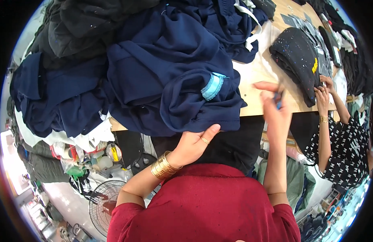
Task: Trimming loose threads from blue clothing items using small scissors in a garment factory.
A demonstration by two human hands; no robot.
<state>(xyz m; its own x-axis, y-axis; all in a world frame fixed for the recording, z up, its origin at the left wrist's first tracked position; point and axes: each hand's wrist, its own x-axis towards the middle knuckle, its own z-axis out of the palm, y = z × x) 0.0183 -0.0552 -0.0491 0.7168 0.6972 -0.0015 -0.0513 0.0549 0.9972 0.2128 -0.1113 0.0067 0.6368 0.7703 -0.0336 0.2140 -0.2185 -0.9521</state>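
Observation:
A heap of navy blue garments (174, 76) covers the wooden table (257, 105) in front of me. One has a light blue woven label (213, 86) showing. My left hand (193, 144), with gold bangles and a ring, grips the lower hem of the nearest navy garment at the table's near edge, thumb on top. My right hand (275, 108) is raised over the table edge to the right of the heap. It is blurred, and a small blue object (278, 101) shows between its fingers.
Black garments (81, 28) are piled at the back left. At the right, another person's hands (322, 93) press on a folded black speckled garment (297, 56), with flat clear-bagged items (311, 30) behind. A floor fan (103, 201) and bags (85, 157) sit below left.

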